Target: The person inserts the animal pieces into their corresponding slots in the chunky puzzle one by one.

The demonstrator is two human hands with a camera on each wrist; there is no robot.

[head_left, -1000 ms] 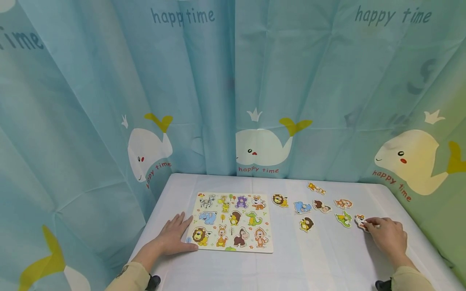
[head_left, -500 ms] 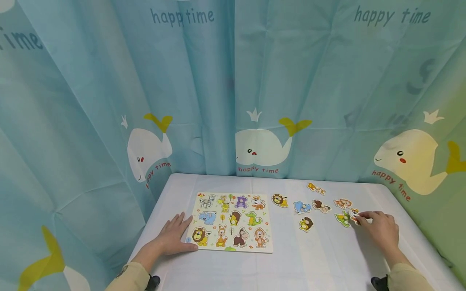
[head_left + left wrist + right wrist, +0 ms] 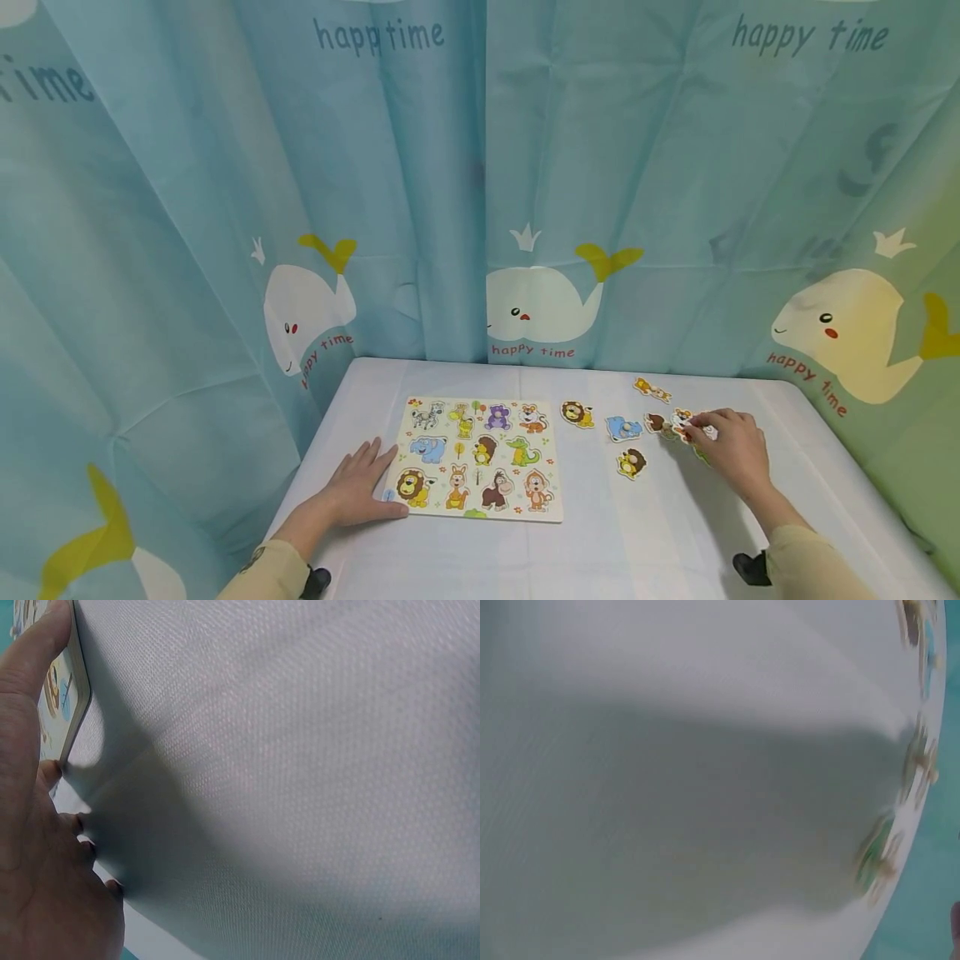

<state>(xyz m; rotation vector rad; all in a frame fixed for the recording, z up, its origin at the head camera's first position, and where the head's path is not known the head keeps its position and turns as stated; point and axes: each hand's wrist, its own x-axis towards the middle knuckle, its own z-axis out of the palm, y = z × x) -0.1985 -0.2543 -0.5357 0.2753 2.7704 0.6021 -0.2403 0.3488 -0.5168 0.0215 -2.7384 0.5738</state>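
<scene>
The puzzle board (image 3: 517, 514) with printed animals lies flat on the table. My left hand (image 3: 356, 492) rests at its left edge, fingers spread, thumb at the near left corner; in the left wrist view the thumb (image 3: 45, 649) overlaps the board's rim. With thumb and fingers my right hand (image 3: 735, 454) pinches a white and orange tiger puzzle piece (image 3: 680, 422). That piece overlaps the gorilla piece (image 3: 656, 422) in the head view. The crocodile piece (image 3: 702, 455) and monkey piece are mostly hidden behind this hand. Only a fingertip (image 3: 955, 922) shows in the blurred right wrist view.
Between board and right hand lie a lion piece (image 3: 577, 414), a blue elephant piece (image 3: 623, 428) and a hedgehog piece (image 3: 631, 463). A kangaroo piece (image 3: 652, 389) lies farther back. A blue curtain (image 3: 420, 208) with whales hangs behind the white table (image 3: 600, 542).
My right hand has moved left with the tiger piece, from the table's right side past the crocodile piece to beside the gorilla piece. My left hand and the board have stayed put.
</scene>
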